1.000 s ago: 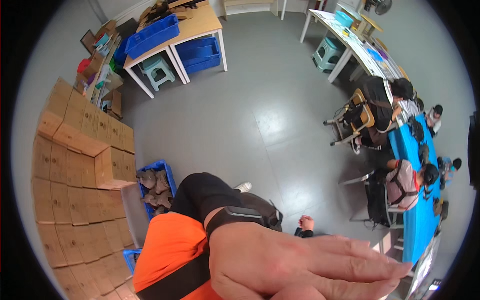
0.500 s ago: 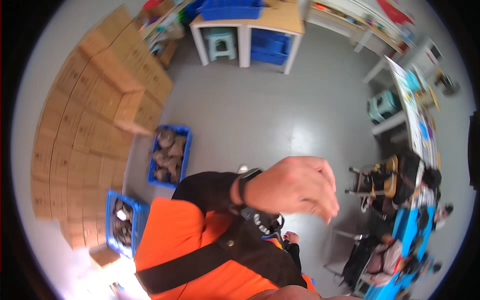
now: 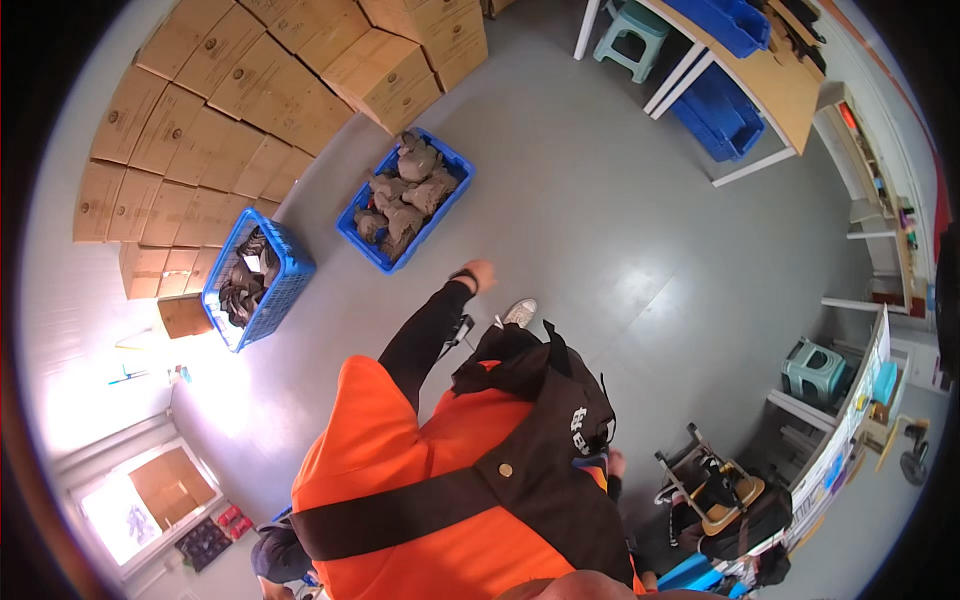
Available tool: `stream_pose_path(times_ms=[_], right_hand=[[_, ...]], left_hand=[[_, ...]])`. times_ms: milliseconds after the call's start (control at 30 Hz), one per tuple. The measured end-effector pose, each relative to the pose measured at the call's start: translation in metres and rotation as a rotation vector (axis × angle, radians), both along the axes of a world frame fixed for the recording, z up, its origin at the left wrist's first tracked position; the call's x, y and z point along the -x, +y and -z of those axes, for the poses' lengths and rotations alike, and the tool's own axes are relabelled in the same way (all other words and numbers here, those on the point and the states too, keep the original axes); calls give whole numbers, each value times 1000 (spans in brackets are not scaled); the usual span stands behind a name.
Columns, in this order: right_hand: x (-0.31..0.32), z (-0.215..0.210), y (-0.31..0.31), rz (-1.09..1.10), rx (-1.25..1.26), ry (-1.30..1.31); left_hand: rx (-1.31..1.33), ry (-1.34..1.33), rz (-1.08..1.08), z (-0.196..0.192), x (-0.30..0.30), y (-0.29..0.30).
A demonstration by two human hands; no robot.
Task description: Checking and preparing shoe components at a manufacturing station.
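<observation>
Grey floor spreading out here; left arm angling forward, left hand out near the blue bin of brown bundles; right hand low, partly behind the apron; whether the hands are spread or curled, can't tell!

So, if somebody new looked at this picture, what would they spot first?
Probably the bright orange shirt in the lower middle, with a dark apron over it. Then maybe the blue crate full of lumpy brown bundles on the grey floor, up and to the left of the left hand. The big stack of cardboard boxes at the upper left stands out too.
</observation>
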State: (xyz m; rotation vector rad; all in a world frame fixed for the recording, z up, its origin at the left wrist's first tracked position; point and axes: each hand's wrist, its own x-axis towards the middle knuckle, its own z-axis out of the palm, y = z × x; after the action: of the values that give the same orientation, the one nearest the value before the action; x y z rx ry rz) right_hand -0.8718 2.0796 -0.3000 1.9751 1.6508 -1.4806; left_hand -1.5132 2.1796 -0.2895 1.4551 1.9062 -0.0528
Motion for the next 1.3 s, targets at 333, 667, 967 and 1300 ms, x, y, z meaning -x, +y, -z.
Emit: stream_pose_path(times_ms=[333, 667, 967, 1300], right_hand=[[64, -86, 287, 578, -223, 238], [-160, -15, 427, -458, -313, -474], [-327, -131, 496, 927, -402, -138], [-349, -176, 467, 595, 30, -308]], left_hand=[[659, -693, -919, 53, -13, -68], [168, -560, -611, 19, -93, 302], [-739, -757, 71, -397, -336, 637], [-1640, -568, 913, -645, -522, 715]])
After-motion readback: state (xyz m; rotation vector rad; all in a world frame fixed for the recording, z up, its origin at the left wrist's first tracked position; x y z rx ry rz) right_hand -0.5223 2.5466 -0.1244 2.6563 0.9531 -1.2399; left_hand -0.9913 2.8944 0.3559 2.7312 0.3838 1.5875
